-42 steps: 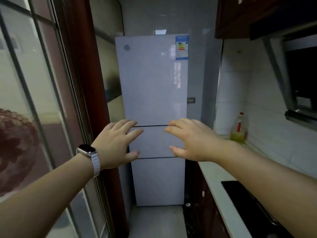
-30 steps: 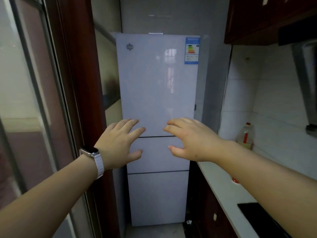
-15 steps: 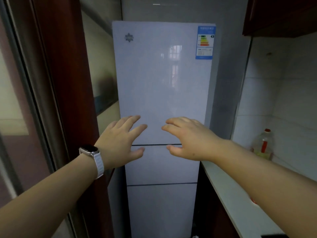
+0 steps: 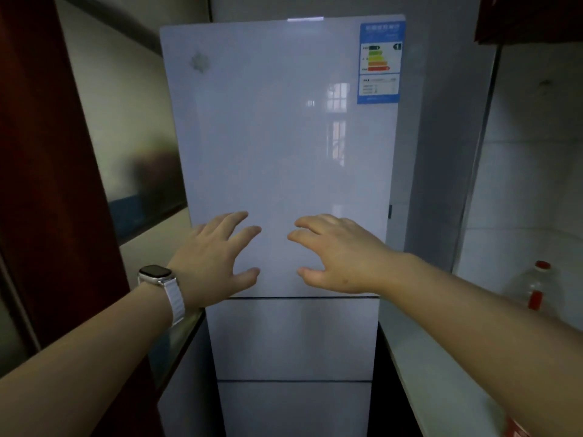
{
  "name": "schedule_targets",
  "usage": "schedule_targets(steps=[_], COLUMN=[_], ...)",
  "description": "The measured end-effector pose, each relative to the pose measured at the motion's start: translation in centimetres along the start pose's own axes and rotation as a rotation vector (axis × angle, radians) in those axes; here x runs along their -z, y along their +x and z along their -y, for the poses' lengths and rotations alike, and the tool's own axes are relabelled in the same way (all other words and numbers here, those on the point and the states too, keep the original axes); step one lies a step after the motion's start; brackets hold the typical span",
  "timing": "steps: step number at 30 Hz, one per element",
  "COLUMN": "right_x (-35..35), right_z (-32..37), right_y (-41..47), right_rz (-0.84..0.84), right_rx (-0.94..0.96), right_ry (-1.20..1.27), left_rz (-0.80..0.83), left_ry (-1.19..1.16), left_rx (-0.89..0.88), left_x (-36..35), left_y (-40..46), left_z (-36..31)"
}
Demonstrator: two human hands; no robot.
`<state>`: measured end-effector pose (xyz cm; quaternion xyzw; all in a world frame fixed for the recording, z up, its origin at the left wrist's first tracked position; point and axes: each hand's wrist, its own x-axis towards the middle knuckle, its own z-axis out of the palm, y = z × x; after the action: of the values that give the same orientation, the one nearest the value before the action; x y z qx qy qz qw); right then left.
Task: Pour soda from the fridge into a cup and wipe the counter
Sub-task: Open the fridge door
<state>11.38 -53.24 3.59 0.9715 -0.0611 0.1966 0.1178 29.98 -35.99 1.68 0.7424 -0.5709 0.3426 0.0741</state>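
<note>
A tall white fridge [image 4: 284,137] with three doors, all closed, fills the middle of the view; a blue energy label sits at its top right. My left hand [image 4: 214,260], with a white-strapped watch on the wrist, is held out in front of the lower part of the top door, fingers spread and holding nothing. My right hand [image 4: 337,253] is beside it, fingers loosely spread and empty. Whether either hand touches the door I cannot tell. No soda, cup or cloth is in view.
A pale counter [image 4: 419,357] runs along the right wall beside the fridge, with a clear bottle with a red cap [image 4: 536,291] at its back. A dark red door frame [image 4: 47,184] and glass panel stand close on the left.
The view has moved closer to the fridge, which now looms larger. Both hands stay held out, open, now over the lower part of the top door instead of the middle door.
</note>
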Motion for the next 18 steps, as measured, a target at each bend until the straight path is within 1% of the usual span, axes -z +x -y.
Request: schedule_targets(steps=[5,8,10,14,18], right_x=[-1.1,-1.8,-2.3,-3.4,-3.9], right_z=[-1.4,-1.8,-2.0,-1.9,-2.3], right_y=[2.3,3.9,5.0,7.1,9.5], right_rz=[-0.035,-0.057,-0.07,-0.051,-0.055], right_rx=[0.031,0.052,0.046,0.059,0.06], right_ry=[0.038,0.045,0.066,0.059,0.051], left_rz=[0.059,0.068,0.054,0.014,-0.013], left_ry=[0.015,-0.027,-0.134,-0.435,-0.756], left_rx=[0.056,0.109,0.174,0.325,0.545], left_x=[-2.4,-3.5,-4.5,-7.4,-11.1], left_y=[0.9,1.7,2.3,3.5,5.3], left_z=[1.5,2.7,3.6,6.0,8.2])
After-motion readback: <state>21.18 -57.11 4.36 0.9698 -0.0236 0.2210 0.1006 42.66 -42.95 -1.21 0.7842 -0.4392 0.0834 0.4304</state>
